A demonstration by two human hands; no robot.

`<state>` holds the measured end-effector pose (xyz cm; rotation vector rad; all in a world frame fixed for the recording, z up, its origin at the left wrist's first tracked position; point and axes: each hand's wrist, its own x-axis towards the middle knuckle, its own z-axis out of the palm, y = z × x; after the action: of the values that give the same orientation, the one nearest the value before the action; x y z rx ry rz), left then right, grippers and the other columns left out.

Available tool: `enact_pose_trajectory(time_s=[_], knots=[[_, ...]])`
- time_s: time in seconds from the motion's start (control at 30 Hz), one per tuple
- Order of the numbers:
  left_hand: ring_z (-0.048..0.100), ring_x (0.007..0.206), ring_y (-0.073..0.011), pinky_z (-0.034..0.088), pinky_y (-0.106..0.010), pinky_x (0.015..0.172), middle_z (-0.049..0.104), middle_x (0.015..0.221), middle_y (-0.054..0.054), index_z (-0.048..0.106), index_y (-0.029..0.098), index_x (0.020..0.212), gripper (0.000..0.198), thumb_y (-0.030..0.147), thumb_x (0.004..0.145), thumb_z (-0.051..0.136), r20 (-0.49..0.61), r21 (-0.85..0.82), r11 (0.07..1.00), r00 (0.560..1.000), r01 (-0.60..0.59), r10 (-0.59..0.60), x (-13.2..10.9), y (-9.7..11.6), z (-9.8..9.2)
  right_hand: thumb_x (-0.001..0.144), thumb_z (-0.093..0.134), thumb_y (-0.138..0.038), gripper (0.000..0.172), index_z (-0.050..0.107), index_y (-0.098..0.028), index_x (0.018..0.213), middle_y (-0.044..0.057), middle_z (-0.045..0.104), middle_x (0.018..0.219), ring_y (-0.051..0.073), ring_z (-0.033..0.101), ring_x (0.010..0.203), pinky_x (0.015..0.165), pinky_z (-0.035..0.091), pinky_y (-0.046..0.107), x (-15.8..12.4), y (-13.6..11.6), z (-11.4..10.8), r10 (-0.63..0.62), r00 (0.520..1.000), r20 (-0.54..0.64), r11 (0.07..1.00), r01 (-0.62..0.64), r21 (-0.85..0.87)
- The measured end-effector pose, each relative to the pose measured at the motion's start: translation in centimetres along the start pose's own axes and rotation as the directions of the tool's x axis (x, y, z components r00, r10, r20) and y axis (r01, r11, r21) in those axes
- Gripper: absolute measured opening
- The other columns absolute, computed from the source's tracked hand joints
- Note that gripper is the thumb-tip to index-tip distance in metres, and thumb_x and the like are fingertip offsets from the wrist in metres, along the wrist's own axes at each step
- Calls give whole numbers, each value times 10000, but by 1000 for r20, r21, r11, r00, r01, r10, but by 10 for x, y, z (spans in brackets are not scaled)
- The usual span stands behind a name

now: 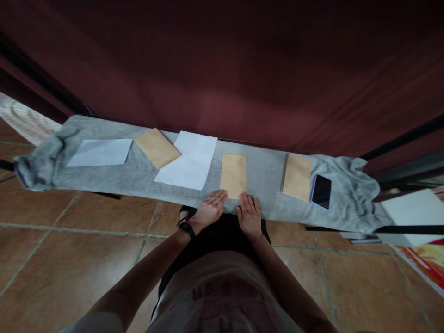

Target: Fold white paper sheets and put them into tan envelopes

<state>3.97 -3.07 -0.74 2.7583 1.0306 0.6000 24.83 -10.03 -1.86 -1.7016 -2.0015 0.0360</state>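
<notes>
A tan paper envelope [234, 175] lies upright on the grey cloth, straight in front of me. My left hand [212, 206] rests flat at its lower left corner, fingers stretched out. At the lower right corner lies my right hand [249, 213], also flat, its fingertips touching the envelope's edge. Left of these is a stack of white paper sheets [189, 159], partly covered by a slanted tan envelope stack [157, 148]. To the right sits another stack of tan envelopes [297, 177].
The grey cloth [265, 180] covers a long narrow table. A folded white sheet [100, 152] lies at the far left. Beside the right envelope stack is a phone [322, 191] with a purple edge. A dark red curtain-like panel [222, 78] rises behind the table; tiled floor [83, 249] is below.
</notes>
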Motion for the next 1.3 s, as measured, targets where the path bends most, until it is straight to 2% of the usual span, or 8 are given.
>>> enact_pose_trajectory(time_s=[0.2,0.33,0.7,1.0,1.3], knots=[[347,1501,-276,350,-497,1234,438,1570,-184,405,67,1524,564,181,972,432,-2,40,997,998,65,-65,2,23,10,1050,383,-257,491,455,-108,1512,134,477,1555,245,409,1471,1243,287,469,7,-20,8,-65,993,100,998,66,-2],[308,1517,-269,325,-501,1246,401,1592,-182,347,67,1555,613,160,954,425,11,54,996,997,72,-73,3,26,13,1047,381,-260,493,467,-106,1507,128,473,1559,238,403,1475,1248,283,444,11,-24,8,-53,990,133,998,56,-16],[318,1512,-277,314,-476,1247,394,1592,-194,359,69,1543,583,294,1014,456,41,132,988,996,77,-84,-3,24,6,1065,357,-279,490,453,-120,1518,117,457,1569,253,418,1464,1238,276,473,2,-6,-3,-15,992,124,998,22,-53],[174,1551,-321,217,-504,1271,242,1641,-256,246,-7,1561,733,315,964,524,119,167,980,984,109,-130,2,39,14,1069,334,-264,487,452,-112,1516,124,472,1561,253,409,1467,1221,291,469,0,2,-5,-22,993,115,998,29,-56],[163,1555,-318,174,-495,1281,208,1656,-243,220,6,1572,819,291,897,586,152,94,995,987,45,-59,12,46,24,1073,324,-261,478,477,-105,1498,139,497,1540,251,423,1458,1219,294,483,0,2,-5,-31,995,94,999,34,-30]])
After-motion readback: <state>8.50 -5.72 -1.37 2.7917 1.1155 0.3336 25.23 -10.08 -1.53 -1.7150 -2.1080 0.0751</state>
